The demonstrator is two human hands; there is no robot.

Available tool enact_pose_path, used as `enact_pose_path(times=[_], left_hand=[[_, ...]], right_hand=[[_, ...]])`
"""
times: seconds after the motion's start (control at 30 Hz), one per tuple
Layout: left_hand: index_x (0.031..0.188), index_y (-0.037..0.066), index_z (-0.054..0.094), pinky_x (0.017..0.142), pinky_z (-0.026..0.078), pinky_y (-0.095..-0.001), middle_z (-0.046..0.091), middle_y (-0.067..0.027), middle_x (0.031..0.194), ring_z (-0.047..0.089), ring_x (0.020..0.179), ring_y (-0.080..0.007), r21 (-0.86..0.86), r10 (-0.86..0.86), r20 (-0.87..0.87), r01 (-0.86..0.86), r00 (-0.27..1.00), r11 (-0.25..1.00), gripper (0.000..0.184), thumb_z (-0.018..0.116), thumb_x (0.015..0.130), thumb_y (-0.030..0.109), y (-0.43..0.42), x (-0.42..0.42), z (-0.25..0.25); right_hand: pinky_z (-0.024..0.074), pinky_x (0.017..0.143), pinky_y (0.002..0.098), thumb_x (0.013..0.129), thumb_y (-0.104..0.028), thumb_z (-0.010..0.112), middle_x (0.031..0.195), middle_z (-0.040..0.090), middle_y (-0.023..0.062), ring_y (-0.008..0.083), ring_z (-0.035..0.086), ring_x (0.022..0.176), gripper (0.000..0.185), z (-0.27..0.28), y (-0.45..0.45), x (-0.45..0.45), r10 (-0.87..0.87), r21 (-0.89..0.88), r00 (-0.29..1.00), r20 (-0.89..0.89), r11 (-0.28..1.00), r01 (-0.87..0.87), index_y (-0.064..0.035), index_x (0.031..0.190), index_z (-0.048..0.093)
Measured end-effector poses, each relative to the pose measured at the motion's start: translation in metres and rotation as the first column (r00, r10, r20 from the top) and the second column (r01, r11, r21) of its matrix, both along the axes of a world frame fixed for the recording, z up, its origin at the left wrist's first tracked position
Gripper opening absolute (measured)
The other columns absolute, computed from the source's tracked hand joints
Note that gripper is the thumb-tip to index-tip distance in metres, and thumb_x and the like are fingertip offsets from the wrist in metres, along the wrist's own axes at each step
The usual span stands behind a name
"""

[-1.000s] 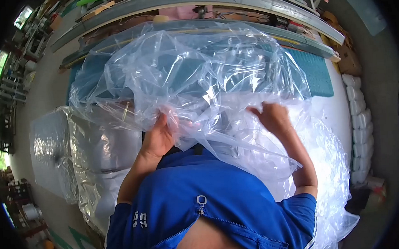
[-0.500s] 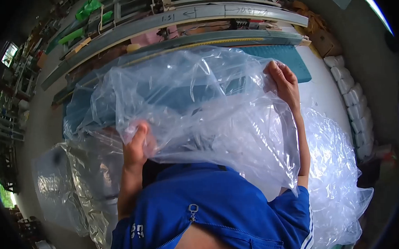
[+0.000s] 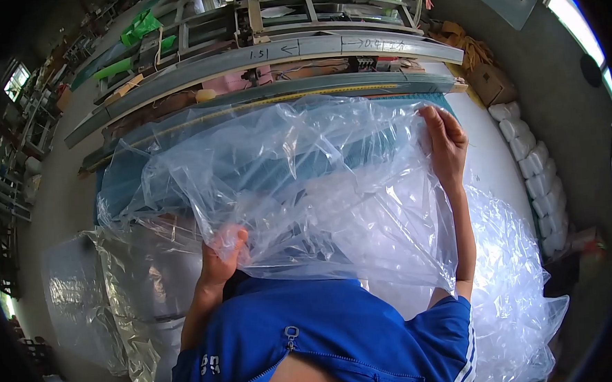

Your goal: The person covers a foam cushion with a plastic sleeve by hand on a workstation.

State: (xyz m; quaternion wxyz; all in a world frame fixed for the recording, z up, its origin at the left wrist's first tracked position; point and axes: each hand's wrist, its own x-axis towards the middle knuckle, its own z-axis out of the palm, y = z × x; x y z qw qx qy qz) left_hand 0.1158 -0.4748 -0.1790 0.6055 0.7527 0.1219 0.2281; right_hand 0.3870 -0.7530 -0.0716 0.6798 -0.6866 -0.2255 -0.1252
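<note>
A large clear plastic bag (image 3: 299,184) is spread in front of my body, wrinkled and shiny. My left hand (image 3: 223,254) grips its near left edge, with the thumb up and the fingers partly behind the film. At the far right corner, my right hand (image 3: 446,139) pinches the plastic between thumb and fingers. Beneath the film shows a blue-green work surface (image 3: 129,176), seen through the plastic.
A heap of clear plastic (image 3: 508,284) lies to my right, and more folded plastic film (image 3: 83,299) to my left. Ahead runs a long metal beam (image 3: 271,52) with handwritten marks and a yellow measuring tape (image 3: 301,93). White wrapped bundles (image 3: 537,168) line the right side.
My left hand has come down and slightly right in the view with the near edge of the bag. My right hand has shifted slightly down and right, still pinching. The view has tilted up somewhat.
</note>
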Motion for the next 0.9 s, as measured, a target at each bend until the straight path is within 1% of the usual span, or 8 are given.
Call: enact_pose_path(times=[0.2,0.3,0.37,0.4,0.5,0.63,0.77,0.9], left_hand=[[0.086,0.002,0.064,0.063,0.046,-0.0243,0.061,-0.0047,0.075,0.057,0.068,-0.0093,0.257,-0.327,-0.275,0.397,0.904,0.881,0.006,0.061,0.083,0.007,0.022,-0.011,-0.022],[0.089,0.002,0.063,0.063,0.046,-0.0228,0.062,-0.002,0.075,0.059,0.073,-0.0099,0.045,0.121,-0.396,-0.112,0.91,0.993,0.009,0.061,0.084,0.01,0.069,-0.06,-0.055],[0.1,0.003,0.059,0.059,0.044,-0.0222,0.06,-0.0012,0.078,0.056,0.072,-0.0082,-0.152,0.407,-0.247,-0.45,0.879,0.88,0.017,0.061,0.085,0.012,0.111,-0.1,-0.084],[0.104,0.003,0.055,0.058,0.043,-0.0218,0.059,-0.0013,0.081,0.055,0.071,-0.0078,0.0,0.53,-0.223,-0.543,0.818,0.839,0.022,0.062,0.086,0.014,0.128,-0.118,-0.098],[0.117,0.002,0.049,0.072,0.046,-0.0255,0.058,-0.0062,0.094,0.054,0.082,-0.0117,0.013,0.541,-0.23,-0.553,0.809,0.833,0.041,0.066,0.083,0.018,0.141,-0.135,-0.101],[0.131,0.004,0.041,0.094,0.04,-0.0348,0.047,-0.0134,0.13,0.047,0.118,-0.0226,-0.199,-0.014,-0.337,-0.057,0.941,0.978,0.071,0.075,0.074,0.027,0.122,-0.084,-0.091],[0.137,0.008,0.035,0.104,0.032,-0.0415,0.041,-0.0159,0.136,0.036,0.129,-0.0317,0.36,-0.169,-0.332,0.29,0.928,0.887,0.091,0.08,0.063,0.037,0.053,0.009,-0.09],[0.111,0.003,0.058,0.092,0.044,-0.0381,0.062,-0.0118,0.107,0.056,0.106,-0.0321,0.526,-0.291,-0.123,0.311,0.949,0.792,0.04,0.07,0.076,0.019,0.032,0.064,-0.153]], right_hand=[[0.049,0.073,0.0279,0.086,-0.002,0.057,0.09,0.067,0.0117,0.0193,0.066,0.081,0.015,-0.051,-0.082,0.045,-0.093,-0.496,0.814,0.574,0.751,0.435,-0.0043,0.098,0.065],[0.0509,0.065,0.0345,0.087,-0.007,0.052,0.091,0.067,0.0094,0.0265,0.065,0.078,0.017,-0.107,-0.225,0.089,-0.07,-0.575,0.632,0.772,0.346,0.741,-0.0097,0.095,0.067],[0.0505,0.065,0.0386,0.088,-0.016,0.053,0.089,0.067,0.0118,0.0279,0.064,0.076,0.018,-0.145,-0.327,0.081,-0.307,-0.821,0.771,0.558,-0.069,0.566,-0.0059,0.098,0.065],[0.0502,0.067,0.0386,0.088,-0.016,0.054,0.09,0.066,0.0124,0.0284,0.064,0.078,0.018,-0.159,-0.367,0.071,-0.417,-0.881,0.776,0.473,-0.211,0.423,-0.0054,0.098,0.065],[0.0492,0.072,0.0387,0.087,-0.017,0.055,0.095,0.065,0.0141,0.0296,0.062,0.083,0.021,-0.198,-0.461,0.022,-0.659,-0.932,0.691,0.299,-0.356,0.065,-0.0039,0.101,0.063],[0.0479,0.078,0.0389,0.086,-0.018,0.057,0.101,0.064,0.0163,0.0312,0.061,0.09,0.025,-0.218,-0.456,0.025,-0.603,-0.938,0.725,0.331,-0.297,0.181,-0.0019,0.105,0.062],[0.0423,0.091,0.0382,0.081,-0.009,0.062,0.113,0.06,0.0159,0.0304,0.057,0.104,0.036,-0.167,-0.242,0.09,-0.198,-0.696,0.8,0.566,0.405,0.592,-0.0018,0.116,0.057],[0.0361,0.097,0.0403,0.073,-0.016,0.07,0.124,0.052,0.0087,0.0273,0.047,0.115,0.043,-0.102,-0.059,0.083,0.014,-0.639,0.697,0.716,0.415,0.648,-0.0107,0.114,0.059]])
